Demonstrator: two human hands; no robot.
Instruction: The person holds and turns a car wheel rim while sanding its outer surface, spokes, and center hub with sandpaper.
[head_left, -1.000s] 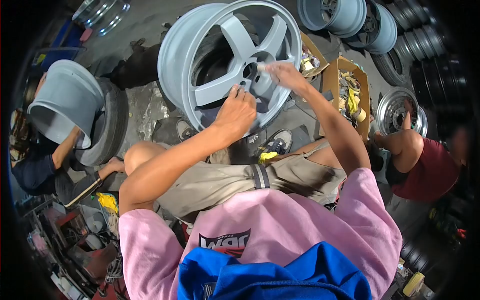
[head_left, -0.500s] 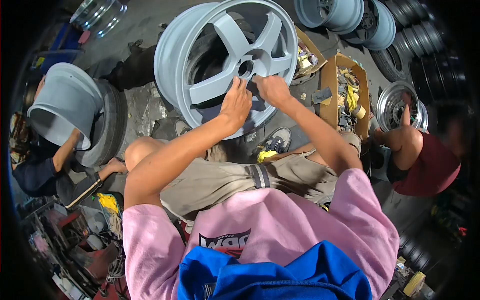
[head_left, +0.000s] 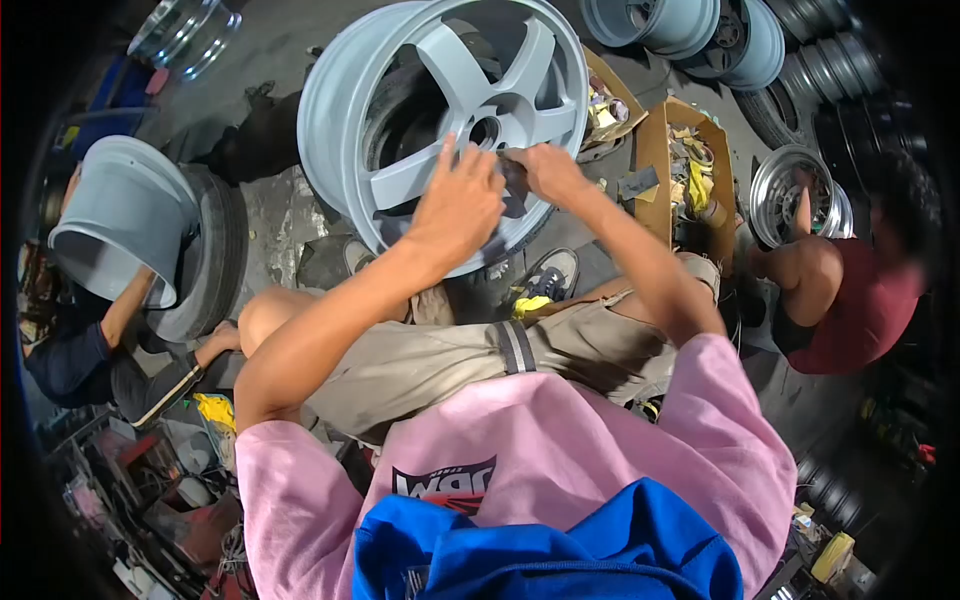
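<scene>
A grey spoked car wheel rim (head_left: 452, 65) stands tilted before me, its face turned toward me. My left hand (head_left: 458, 205) lies over the lower spokes beside the hub, fingers stretched out and somewhat apart, holding nothing I can see. On the hub's right side, my right hand (head_left: 553, 175) is closed, with thumb and fingers pinched together at the lug-hole area. Something small and dark shows at its fingertips, too unclear to name. Behind the spokes, a black tyre (head_left: 400, 120) is partly visible.
A cardboard box (head_left: 655, 200) of scraps and yellow cloth stands right of the rim. At left, a person in dark clothes handles a grey barrel (head_left: 130, 200) by a tyre (head_left: 222, 250). At right, a person in red works at a shiny rim (head_left: 792, 195). More rims (head_left: 745, 45) stand behind.
My left hand has shifted slightly left and toward me, its fingers spreading more. My right hand stays closed by the hub. The whole view has shifted slightly.
</scene>
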